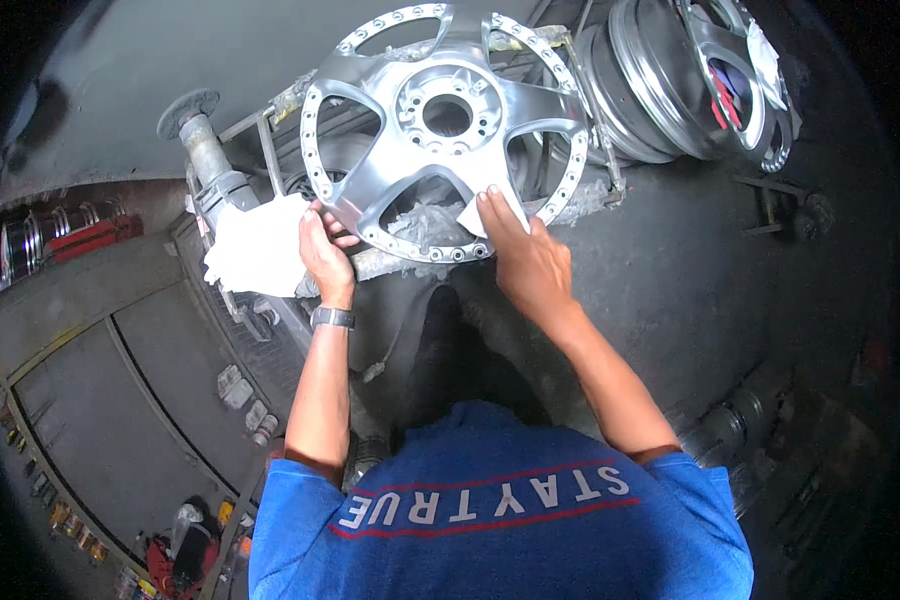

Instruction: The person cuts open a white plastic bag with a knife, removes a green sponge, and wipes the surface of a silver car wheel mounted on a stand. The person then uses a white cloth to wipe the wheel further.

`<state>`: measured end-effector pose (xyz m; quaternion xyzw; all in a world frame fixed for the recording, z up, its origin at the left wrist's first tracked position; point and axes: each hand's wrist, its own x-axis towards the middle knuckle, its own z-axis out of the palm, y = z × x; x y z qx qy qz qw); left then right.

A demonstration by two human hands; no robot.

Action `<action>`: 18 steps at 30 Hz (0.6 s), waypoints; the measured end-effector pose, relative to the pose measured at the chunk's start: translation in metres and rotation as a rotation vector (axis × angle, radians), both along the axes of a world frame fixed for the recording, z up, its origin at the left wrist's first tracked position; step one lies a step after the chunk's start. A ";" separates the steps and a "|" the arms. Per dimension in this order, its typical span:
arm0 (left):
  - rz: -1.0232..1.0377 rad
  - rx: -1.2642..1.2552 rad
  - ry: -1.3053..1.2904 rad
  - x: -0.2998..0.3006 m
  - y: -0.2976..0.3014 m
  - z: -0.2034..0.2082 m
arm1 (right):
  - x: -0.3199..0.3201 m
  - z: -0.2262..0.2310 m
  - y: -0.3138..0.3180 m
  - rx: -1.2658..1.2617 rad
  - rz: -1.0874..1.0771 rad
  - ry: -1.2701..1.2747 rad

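A silver alloy wheel face with broad spokes and a ring of holes round its rim lies flat on a metal stand. My left hand, with a watch on the wrist, rests at its lower left edge, fingers curled against the rim. My right hand presses a white cloth onto the lower right spoke near the rim, fingers stretched over it. Part of the cloth is hidden under that hand. Beside my left hand, a bigger white cloth or paper hangs over the stand's left side.
The metal stand's frame shows round the wheel, with a grey post and round disc at its left. More wheels stand at the upper right. On the left, a table frame has bottles and cans along its lower shelf edge.
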<state>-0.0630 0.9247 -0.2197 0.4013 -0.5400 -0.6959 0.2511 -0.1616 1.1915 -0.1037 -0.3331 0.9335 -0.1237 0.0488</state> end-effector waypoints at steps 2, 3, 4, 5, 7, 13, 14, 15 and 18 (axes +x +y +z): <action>-0.003 0.000 -0.001 -0.001 0.001 0.002 | -0.010 -0.009 -0.009 -0.046 0.026 0.109; -0.003 -0.003 -0.004 -0.003 0.001 0.004 | -0.018 -0.012 -0.016 -0.065 0.029 0.102; -0.005 -0.005 -0.008 -0.005 0.003 0.006 | -0.027 -0.016 -0.026 -0.083 0.031 0.096; -0.003 -0.003 -0.012 -0.006 0.003 0.005 | -0.032 -0.017 -0.031 -0.097 0.037 0.088; -0.005 -0.017 -0.028 0.000 0.000 0.003 | -0.019 -0.010 -0.022 -0.088 0.014 0.047; -0.004 -0.016 -0.012 -0.002 -0.001 -0.002 | -0.015 -0.011 -0.012 -0.070 -0.001 0.075; -0.014 -0.021 -0.015 -0.001 -0.002 -0.001 | -0.025 -0.013 -0.023 -0.077 -0.007 0.050; -0.025 -0.025 -0.017 -0.001 -0.003 -0.001 | -0.030 -0.014 -0.028 -0.084 -0.014 0.026; -0.014 -0.034 -0.034 0.000 -0.001 -0.002 | -0.008 -0.008 -0.010 -0.058 -0.052 -0.013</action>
